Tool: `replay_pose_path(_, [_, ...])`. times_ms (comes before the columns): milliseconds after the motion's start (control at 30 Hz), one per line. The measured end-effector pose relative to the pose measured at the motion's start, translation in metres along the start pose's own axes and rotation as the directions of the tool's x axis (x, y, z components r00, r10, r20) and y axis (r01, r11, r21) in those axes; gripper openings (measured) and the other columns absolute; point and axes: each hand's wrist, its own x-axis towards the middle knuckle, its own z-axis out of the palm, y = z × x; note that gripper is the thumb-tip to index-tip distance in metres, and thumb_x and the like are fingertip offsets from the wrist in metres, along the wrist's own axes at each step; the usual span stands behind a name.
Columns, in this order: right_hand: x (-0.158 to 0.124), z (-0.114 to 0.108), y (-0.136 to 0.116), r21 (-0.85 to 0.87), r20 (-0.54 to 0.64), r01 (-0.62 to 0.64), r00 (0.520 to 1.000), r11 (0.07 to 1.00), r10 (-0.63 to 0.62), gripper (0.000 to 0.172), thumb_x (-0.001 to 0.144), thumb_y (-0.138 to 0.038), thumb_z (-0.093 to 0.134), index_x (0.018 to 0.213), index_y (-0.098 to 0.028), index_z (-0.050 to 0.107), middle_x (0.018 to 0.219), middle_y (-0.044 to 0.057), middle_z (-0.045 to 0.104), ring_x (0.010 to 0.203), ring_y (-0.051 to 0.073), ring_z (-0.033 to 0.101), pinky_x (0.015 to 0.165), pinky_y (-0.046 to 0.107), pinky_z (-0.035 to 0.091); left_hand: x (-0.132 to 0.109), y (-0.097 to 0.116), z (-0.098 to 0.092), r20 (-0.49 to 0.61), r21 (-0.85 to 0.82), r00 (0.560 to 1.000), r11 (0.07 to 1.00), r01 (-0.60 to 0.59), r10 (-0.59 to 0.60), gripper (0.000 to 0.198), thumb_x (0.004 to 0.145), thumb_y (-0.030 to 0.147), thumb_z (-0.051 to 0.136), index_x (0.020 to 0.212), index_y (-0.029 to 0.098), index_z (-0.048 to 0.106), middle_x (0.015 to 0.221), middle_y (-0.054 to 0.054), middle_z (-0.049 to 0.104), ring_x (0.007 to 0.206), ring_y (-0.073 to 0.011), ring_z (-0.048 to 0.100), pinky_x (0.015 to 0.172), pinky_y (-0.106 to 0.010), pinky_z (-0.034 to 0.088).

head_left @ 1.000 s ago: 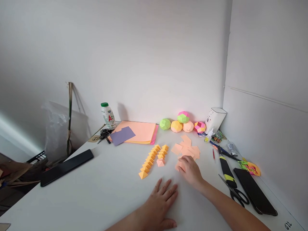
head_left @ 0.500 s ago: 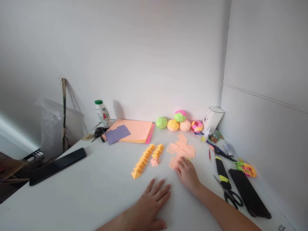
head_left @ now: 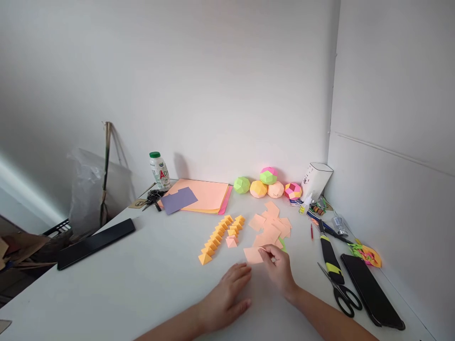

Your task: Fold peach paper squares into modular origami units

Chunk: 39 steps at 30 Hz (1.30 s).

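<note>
Between the thumb and fingers of my right hand (head_left: 279, 270) is a peach paper piece (head_left: 252, 255), lifted off the near side of the pile. My left hand (head_left: 229, 296) is open over the table, thumb apart from the fingers, close to the paper's near edge and holding nothing. Behind my right hand lies a loose pile of peach paper pieces (head_left: 270, 227), with a bit of green paper (head_left: 282, 243) showing at its side. Left of the pile stand two rows of folded orange paper pieces (head_left: 213, 240), the shorter row ending in pink folded pieces (head_left: 232, 242).
Faceted paper balls (head_left: 258, 189) sit along the wall. Coloured paper sheets (head_left: 206, 194) with a purple piece (head_left: 179, 200) lie at the back left, near a white bottle (head_left: 159, 170). Scissors (head_left: 343, 296), a cutter (head_left: 330, 258) and a phone (head_left: 371, 291) lie at the right.
My right hand has picked a peach paper piece off the pile and drawn it toward me. My left hand has risen from lying flat, its fingers closer together. The view has shifted slightly.
</note>
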Motion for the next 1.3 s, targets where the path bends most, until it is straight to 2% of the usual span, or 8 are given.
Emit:
replay_pose_path(267, [-0.008,0.011,-0.003,0.408,0.302,-0.442,0.891,0.799,0.338,0.039,0.084,-0.050,0.050,0.064,-0.017,0.051,0.052,-0.003,0.046,0.046,0.012,0.045,0.048,0.024,0.038,0.015,-0.003,-0.010,-0.082,-0.783,0.876,0.575,0.238,-0.475,0.039,0.077,0.047,0.061,0.100,0.016,0.054,0.090,-0.007,0.065,0.072,-0.0167,0.062,0.071,-0.034,0.052])
replay_pose_path(400, [-0.006,0.010,-0.004,0.435,0.354,-0.449,0.882,0.780,0.310,0.038,0.085,-0.050,0.049,0.067,-0.017,0.054,0.056,-0.001,0.052,0.047,0.012,0.048,0.048,0.024,0.040,0.016,0.001,-0.014,-0.020,-0.849,0.915,0.490,0.197,-0.403,0.038,0.072,0.044,0.068,0.095,0.016,0.058,0.098,-0.008,0.065,0.091,-0.0210,0.060,0.067,-0.029,0.051])
replay_pose_path(667, [-0.011,0.010,-0.002,0.403,0.418,-0.478,0.855,0.780,0.307,0.033,0.082,-0.046,0.056,0.068,-0.017,0.052,0.050,-0.002,0.055,0.044,0.011,0.049,0.046,0.023,0.039,0.018,0.000,-0.007,-0.078,-0.821,0.812,0.499,0.276,-0.578,0.040,0.075,0.054,0.058,0.064,0.019,0.044,0.043,0.007,0.050,0.036,-0.0069,0.043,0.038,-0.019,0.037])
replay_pose_path(767, [-0.013,0.010,0.000,0.353,0.357,-0.324,0.914,0.878,0.194,0.023,0.085,-0.038,0.054,0.079,-0.016,0.059,0.055,0.001,0.058,0.049,0.013,0.053,0.048,0.024,0.042,0.020,-0.003,-0.004,-0.092,-0.842,0.785,0.469,0.268,-0.613,0.041,0.072,0.057,0.059,0.070,0.021,0.040,0.038,0.011,0.044,0.028,-0.0065,0.035,0.029,-0.017,0.029])
replay_pose_path(867, [-0.013,0.007,-0.001,0.264,0.180,0.117,0.969,0.957,-0.168,0.012,0.086,-0.023,0.052,0.083,-0.018,0.063,0.079,0.008,0.064,0.071,0.019,0.059,0.060,0.029,0.048,0.020,-0.002,-0.006,-0.087,-0.869,0.775,0.427,0.248,-0.626,0.043,0.070,0.059,0.059,0.070,0.021,0.039,0.043,0.008,0.050,0.031,-0.0088,0.044,0.031,-0.019,0.035])
replay_pose_path(1033, [-0.014,0.002,-0.010,-0.017,0.159,0.581,0.805,0.814,-0.571,0.025,0.083,-0.006,0.049,0.086,-0.024,0.067,0.071,0.005,0.061,0.061,0.016,0.051,0.054,0.028,0.044,0.015,0.005,-0.014,-0.019,-0.855,0.844,0.445,0.264,-0.537,0.047,0.082,0.060,0.042,0.065,0.017,0.048,0.057,-0.001,0.060,0.049,-0.0139,0.057,0.049,-0.027,0.048])
replay_pose_path(1167, [-0.016,0.001,-0.013,-0.048,0.234,0.660,0.737,0.750,-0.634,0.018,0.084,-0.014,0.053,0.086,-0.024,0.068,0.087,0.008,0.060,0.078,0.020,0.053,0.066,0.032,0.048,0.013,0.007,-0.016,0.018,-0.846,0.881,0.463,0.266,-0.472,0.042,0.079,0.058,0.051,0.081,0.016,0.056,0.068,-0.001,0.060,0.056,-0.0137,0.056,0.055,-0.027,0.046])
replay_pose_path(1300, [-0.017,0.005,-0.010,0.085,0.272,0.505,0.817,0.859,-0.508,0.021,0.090,-0.028,0.048,0.081,-0.021,0.067,0.107,0.011,0.054,0.093,0.022,0.054,0.074,0.035,0.049,0.014,0.003,-0.012,0.054,-0.804,0.913,0.525,0.280,-0.404,0.043,0.081,0.058,0.048,0.086,0.015,0.056,0.067,-0.001,0.061,0.060,-0.0147,0.058,0.055,-0.027,0.045])
